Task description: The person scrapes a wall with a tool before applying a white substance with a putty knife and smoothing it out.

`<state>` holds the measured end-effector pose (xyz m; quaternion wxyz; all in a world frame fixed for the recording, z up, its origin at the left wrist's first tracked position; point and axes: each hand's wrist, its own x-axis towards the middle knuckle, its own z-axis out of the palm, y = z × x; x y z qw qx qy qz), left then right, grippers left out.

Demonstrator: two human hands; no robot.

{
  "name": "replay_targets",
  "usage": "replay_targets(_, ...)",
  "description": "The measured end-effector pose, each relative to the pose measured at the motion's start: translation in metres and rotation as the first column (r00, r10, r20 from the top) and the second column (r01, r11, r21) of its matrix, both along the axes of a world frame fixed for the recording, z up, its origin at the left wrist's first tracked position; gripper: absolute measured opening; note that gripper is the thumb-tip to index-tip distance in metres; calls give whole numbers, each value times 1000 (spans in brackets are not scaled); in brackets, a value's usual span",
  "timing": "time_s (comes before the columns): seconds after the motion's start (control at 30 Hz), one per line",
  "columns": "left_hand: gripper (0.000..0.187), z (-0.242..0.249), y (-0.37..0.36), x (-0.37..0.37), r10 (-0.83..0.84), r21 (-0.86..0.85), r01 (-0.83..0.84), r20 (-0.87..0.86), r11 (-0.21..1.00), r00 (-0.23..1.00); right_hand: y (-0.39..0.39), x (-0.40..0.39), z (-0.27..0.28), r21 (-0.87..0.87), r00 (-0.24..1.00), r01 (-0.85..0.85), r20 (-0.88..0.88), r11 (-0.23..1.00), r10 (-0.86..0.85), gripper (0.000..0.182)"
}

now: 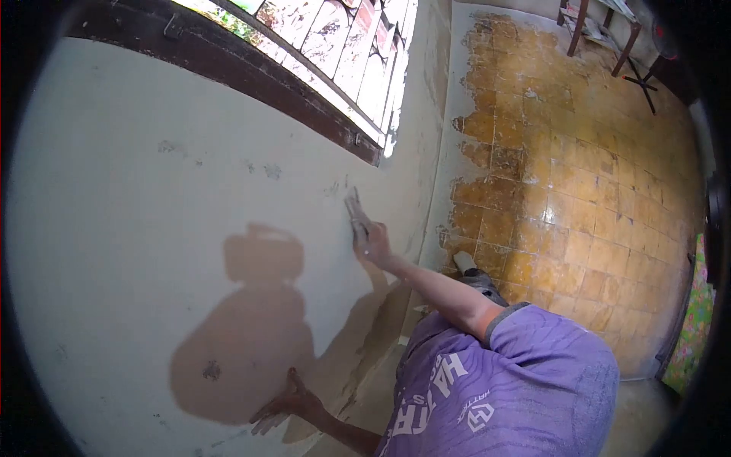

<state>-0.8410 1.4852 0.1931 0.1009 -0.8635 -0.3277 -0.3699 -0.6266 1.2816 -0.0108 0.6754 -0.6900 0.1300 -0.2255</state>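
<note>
My right hand is pressed to the pale wall, just below the window's lower corner. Its fingers point up the wall and look grey and dusty. They seem to press something thin and greyish, which I cannot make out. Close to the fingertips, small grey marks show on the wall. Lower down, my left hand rests on the wall with its fingers spread and the thumb apart, holding nothing. Whitish dust coats some of its fingertips. My head's shadow falls on the wall between the hands. My purple shirt fills the lower right.
Above the wall is a barred window with a dark wooden sill. Worn yellow floor tiles spread to the right, and my foot stands on them. A wooden stand is at the far end. Flowered cloth hangs at the right edge.
</note>
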Motion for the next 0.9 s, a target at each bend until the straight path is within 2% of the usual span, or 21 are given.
replay_targets(0.07, 108, -1, 0, 0, -22, -4, 22, 7, 1000, 1000, -3, 5, -84, -214, 997, -26, -80, 976, 9, 34)
replay_targets(0.1, 108, -2, 1, -1, -33, -7, 33, 11, 999, 999, -10, 7, -96, -106, 969, -15, -246, 994, -11, 33)
replay_targets(0.17, 107, -2, 1, 0, -57, -6, 57, 20, 998, 998, -21, 10, -101, 106, 829, 61, -558, 993, 8, 32)
replay_targets(0.27, 105, -4, 3, 1, -107, -13, 108, 53, 994, 993, -25, 22, -83, 356, 957, 179, -278, 917, -79, 33)
replay_targets(0.3, 105, -4, 3, 2, -139, -19, 141, 78, 990, 987, -20, 26, -70, 111, 973, 210, -125, 971, -196, 35)
replay_targets(0.37, 104, -7, 5, 7, -216, -56, 224, 127, 973, 968, -18, 34, -14, -72, 984, 177, 31, 982, -175, 38)
replay_targets(0.4, 103, -6, 7, 10, -277, -69, 293, 187, 954, 943, -21, 26, 22, 3, 997, 76, 10, 997, -76, 38)
replay_targets(0.47, 103, -5, 12, 16, -365, -68, 394, 264, 917, 893, -29, 11, 47, 62, 999, -41, -1, 997, 41, 42)
replay_targets(0.5, 102, -3, 16, 20, -371, 8, 381, 249, 924, 895, -26, 7, 51, 105, 995, -98, -4, 990, 99, 44)
replay_targets(0.6, 93, 4, 24, 35, -229, 372, 159, 152, 915, 961, -13, 17, -58, -114, 996, -18, 90, 993, 29, 48)
replay_targets(0.67, 88, 13, 12, 53, -115, 553, 6, 162, 833, 980, -20, 13, -38, 41, 990, 62, -132, 997, -56, 45)
replay_targets(0.7, 85, 15, 12, 53, -113, 568, 3, 158, 823, 981, -22, 13, -37, 107, 965, 118, -247, 987, -89, 43)
replay_targets(0.83, 76, 13, 9, 54, -127, 624, 32, 108, 781, 986, -26, 25, -40, 167, 929, 182, -353, 969, -114, 37)
replay_targets(0.9, 76, 12, 11, 55, -127, 649, 44, 81, 760, 989, -31, 36, -10, 236, 902, 178, -427, 955, -63, 36)
